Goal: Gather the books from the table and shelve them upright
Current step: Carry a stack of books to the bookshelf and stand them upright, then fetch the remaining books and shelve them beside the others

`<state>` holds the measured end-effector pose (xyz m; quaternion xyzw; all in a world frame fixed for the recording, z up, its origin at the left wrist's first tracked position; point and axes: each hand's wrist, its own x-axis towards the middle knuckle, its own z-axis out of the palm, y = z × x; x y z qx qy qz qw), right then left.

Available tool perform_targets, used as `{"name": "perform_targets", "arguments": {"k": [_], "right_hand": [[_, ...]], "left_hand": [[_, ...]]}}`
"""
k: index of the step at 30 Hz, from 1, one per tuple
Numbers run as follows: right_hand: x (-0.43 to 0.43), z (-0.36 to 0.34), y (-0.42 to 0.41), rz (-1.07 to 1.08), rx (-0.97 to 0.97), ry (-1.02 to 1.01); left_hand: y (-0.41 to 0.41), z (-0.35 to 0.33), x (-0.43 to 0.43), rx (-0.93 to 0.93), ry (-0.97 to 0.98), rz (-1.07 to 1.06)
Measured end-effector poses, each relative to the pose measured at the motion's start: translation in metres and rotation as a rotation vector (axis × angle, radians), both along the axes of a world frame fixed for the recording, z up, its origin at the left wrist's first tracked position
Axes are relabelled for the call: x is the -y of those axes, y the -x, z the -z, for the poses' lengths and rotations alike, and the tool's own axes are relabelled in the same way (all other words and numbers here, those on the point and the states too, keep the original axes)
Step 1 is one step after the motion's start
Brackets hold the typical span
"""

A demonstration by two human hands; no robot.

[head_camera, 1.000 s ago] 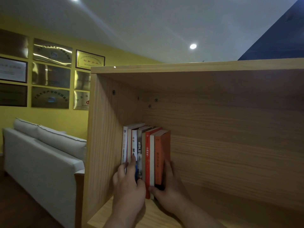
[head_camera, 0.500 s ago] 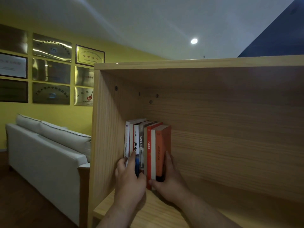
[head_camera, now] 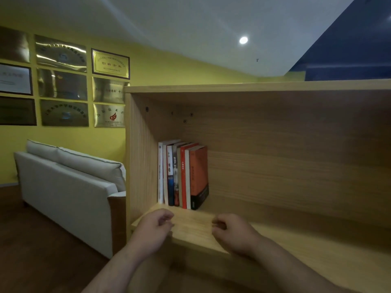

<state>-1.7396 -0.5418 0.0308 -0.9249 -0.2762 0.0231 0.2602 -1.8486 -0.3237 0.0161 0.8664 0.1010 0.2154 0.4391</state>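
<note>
Several books [head_camera: 182, 175] stand upright in a tight row at the left end of the wooden shelf [head_camera: 285, 237], pressed against its left side panel. White spines are on the left, an orange and black one on the right. My left hand [head_camera: 152, 229] hovers at the shelf's front edge below the books, fingers loosely curled, holding nothing. My right hand [head_camera: 231, 231] is beside it to the right, also curled and empty. Neither hand touches the books.
The shelf compartment extends to the right of the books as bare wood. A white sofa [head_camera: 69, 187] stands to the left of the shelf unit against a yellow wall with framed plaques [head_camera: 61, 81]. Dark wooden floor lies below.
Both hands have let go of the books and drawn back to the shelf's front edge. The books stay upright. The view has pulled away from the shelf.
</note>
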Motion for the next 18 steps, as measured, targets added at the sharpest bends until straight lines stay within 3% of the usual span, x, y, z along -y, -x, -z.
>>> {"name": "perform_targets", "arguments": {"k": [5, 10, 18], "right_hand": [[0.028, 0.009, 0.061, -0.072, 0.177, 0.061], [0.049, 0.035, 0.131, -0.128, 0.275, 0.147], [0.068, 0.104, 0.184, -0.118, -0.012, 0.342]], "left_hand": [[0.051, 0.018, 0.013, -0.005, -0.053, 0.046], [0.095, 0.051, 0.022, -0.207, -0.192, 0.141], [0.159, 0.107, 0.043, -0.455, -0.324, 0.187]]}}
